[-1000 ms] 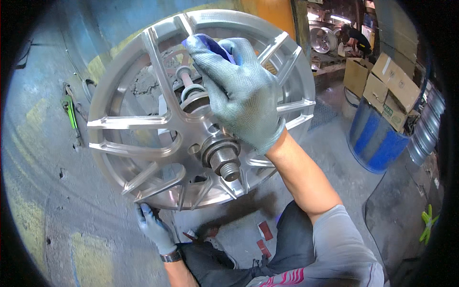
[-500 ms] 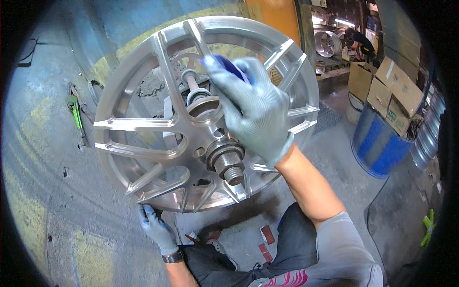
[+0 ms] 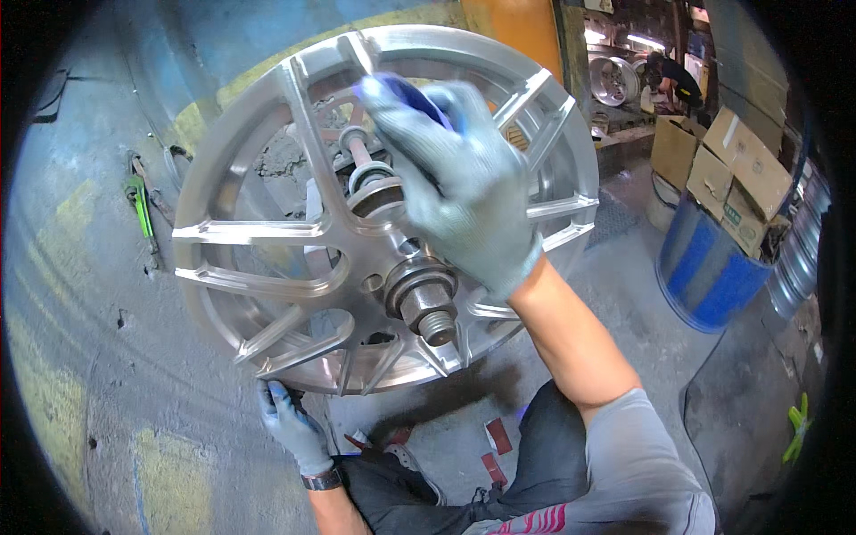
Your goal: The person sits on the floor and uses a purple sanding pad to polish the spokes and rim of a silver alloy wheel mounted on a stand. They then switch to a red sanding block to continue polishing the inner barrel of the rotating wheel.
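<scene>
A bare silver multi-spoke wheel rim is mounted on a threaded shaft, with a large hex nut at its hub. My right hand, in a grey knit glove, is closed over the upper spokes, slightly smeared by motion. Dark blue shows at its fingers; whether this is glove coating or a held pad I cannot tell. At the rim's lower left edge, my gloved left hand grips with its blue fingertips against the metal.
Red paper pieces lie on the floor below the wheel. A green-handled tool is at the left. On the right, cardboard boxes top a blue drum, beside stacked metal rims. A person works far back.
My right hand has shifted a little up and to the left over the spokes. The left hand stays at the rim's lower edge.
</scene>
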The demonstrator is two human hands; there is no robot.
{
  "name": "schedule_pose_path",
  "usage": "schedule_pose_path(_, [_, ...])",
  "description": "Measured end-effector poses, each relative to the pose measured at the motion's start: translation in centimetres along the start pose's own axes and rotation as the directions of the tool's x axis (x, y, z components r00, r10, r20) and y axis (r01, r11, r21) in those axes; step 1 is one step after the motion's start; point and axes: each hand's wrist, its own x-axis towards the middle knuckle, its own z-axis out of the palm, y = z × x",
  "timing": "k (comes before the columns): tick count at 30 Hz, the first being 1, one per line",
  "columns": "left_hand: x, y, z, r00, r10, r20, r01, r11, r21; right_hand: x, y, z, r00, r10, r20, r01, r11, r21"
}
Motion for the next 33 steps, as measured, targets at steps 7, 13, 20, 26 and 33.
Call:
schedule_pose_path(7, [-0.3, 0.6, 0.5, 0.999, -0.024, -0.03, 0.026, 0.997, 0.079, 0.5, -0.1, -0.1, 1.0, 0.029, 0.004, -0.029, 0.999, 0.033])
schedule_pose_path(13, [0.0, -0.4, -0.1, 0.998, -0.043, -0.044, 0.046, 0.996, 0.073, -1.0, 0.4, -0.5, 0.999, 0.046, 0.03, -0.046, 0.999, 0.016])
schedule_pose_path(20, [0.0, -0.1, 0.0, 1.0, -0.001, 0.008, 0.001, 1.0, 0.016, -1.2, -0.1, -1.0, 0.999, 0.013, 0.034, -0.012, 1.0, -0.022])
schedule_pose_path(26, [-0.3, 0.6, 0.5, 1.0, -0.016, -0.012, 0.016, 1.0, 0.018, 0.8, -0.4, -0.2, 1.0, 0.018, 0.024, -0.017, 1.0, -0.008])
schedule_pose_path(33, [-0.1, -0.1, 0.0, 0.999, -0.021, -0.026, 0.023, 0.996, 0.081, 0.4, -0.5, -0.5, 0.998, 0.04, 0.054, -0.038, 0.999, -0.033])
